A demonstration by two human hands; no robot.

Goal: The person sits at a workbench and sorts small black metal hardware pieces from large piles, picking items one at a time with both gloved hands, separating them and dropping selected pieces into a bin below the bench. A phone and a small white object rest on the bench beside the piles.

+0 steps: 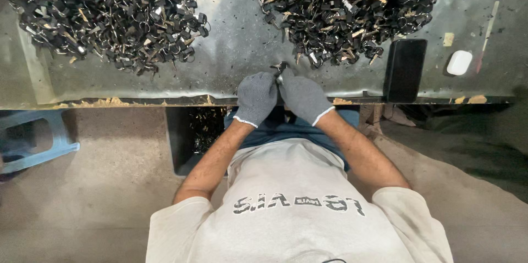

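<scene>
Both my hands wear grey knit gloves and meet at the near edge of a worn metal table [231,59]. My left hand [256,98] and my right hand [303,97] pinch one small dark metal part [279,68] between their fingertips. A big pile of small black and metal pieces [110,13] lies at the far left of the table. Another such pile [341,2], with tan bits mixed in, lies at the far right, just beyond my hands.
A black phone [405,69] lies face up at the table's right front edge, with a small white case [459,62] beside it. A dark bin [192,136] holding similar parts stands under the table by my left arm. A blue stool [33,136] stands at left.
</scene>
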